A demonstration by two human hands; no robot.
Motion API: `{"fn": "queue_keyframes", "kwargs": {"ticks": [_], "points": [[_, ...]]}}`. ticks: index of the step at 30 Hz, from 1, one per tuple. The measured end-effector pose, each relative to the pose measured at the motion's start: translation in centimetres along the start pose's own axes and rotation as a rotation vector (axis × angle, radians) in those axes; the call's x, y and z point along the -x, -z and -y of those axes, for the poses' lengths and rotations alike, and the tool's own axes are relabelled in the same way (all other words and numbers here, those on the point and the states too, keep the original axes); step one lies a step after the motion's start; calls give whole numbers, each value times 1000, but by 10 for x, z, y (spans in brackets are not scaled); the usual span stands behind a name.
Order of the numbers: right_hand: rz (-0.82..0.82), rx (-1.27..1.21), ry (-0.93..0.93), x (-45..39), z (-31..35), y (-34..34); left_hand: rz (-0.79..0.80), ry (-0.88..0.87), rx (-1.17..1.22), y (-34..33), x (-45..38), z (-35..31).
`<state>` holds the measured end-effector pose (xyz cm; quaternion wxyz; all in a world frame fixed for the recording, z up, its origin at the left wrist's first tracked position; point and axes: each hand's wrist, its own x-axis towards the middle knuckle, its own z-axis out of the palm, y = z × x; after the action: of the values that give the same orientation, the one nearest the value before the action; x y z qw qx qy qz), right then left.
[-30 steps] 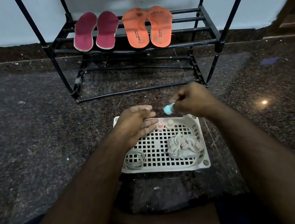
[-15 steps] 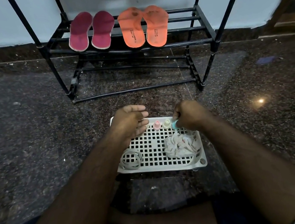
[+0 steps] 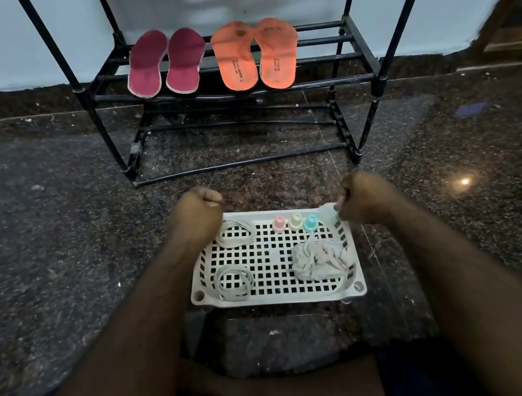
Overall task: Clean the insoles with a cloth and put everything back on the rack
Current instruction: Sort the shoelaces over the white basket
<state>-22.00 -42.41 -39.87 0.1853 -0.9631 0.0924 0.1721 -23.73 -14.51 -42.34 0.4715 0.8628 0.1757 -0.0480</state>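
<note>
Both hands have shifted to the white perforated plastic tray [image 3: 274, 264]: left hand [image 3: 194, 216] and right hand [image 3: 364, 196] grip its far corners, teal cap [image 3: 310, 223] released.

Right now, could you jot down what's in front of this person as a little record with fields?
rack: black rack against the wall
insoles: maroon pair and orange pair on a rack shelf
tray: white perforated tray on the floor
in tray: crumpled cloth, two coiled laces, three small caps
left hand: grips the tray's far left corner
right hand: grips the far right corner
</note>
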Motion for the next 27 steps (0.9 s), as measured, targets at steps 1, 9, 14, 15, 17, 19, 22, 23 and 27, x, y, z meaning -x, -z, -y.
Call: {"fn": "queue_keyframes", "kwargs": {"ticks": [1, 9, 14, 15, 17, 19, 22, 23, 27], "points": [[27, 42, -43, 1, -6, 2, -31, 13, -103, 8, -2, 6], [333, -191, -197, 9, -22, -9, 390, 369, -462, 37, 6, 32], [300, -276, -186, 11, -23, -9, 408, 428, -238, 36, 9, 35], [279, -286, -168, 9, -23, -9, 392, 409, -220, 36, 7, 35], [203, -312, -148, 2, -23, -12, 324, 322, -245, 35, 0, 37], [127, -349, -134, -8, -23, -15, 235, 199, -343, 34, -9, 39], [37, -374, -83, -19, -18, -18, 167, 103, -421, 31, -18, 42], [2, -383, -65, -23, -16, -19, 148, 95, -402, 30, -23, 44], [-108, -448, -30, -37, -7, -22, 40, 87, -261, 25, -40, 49]]}}
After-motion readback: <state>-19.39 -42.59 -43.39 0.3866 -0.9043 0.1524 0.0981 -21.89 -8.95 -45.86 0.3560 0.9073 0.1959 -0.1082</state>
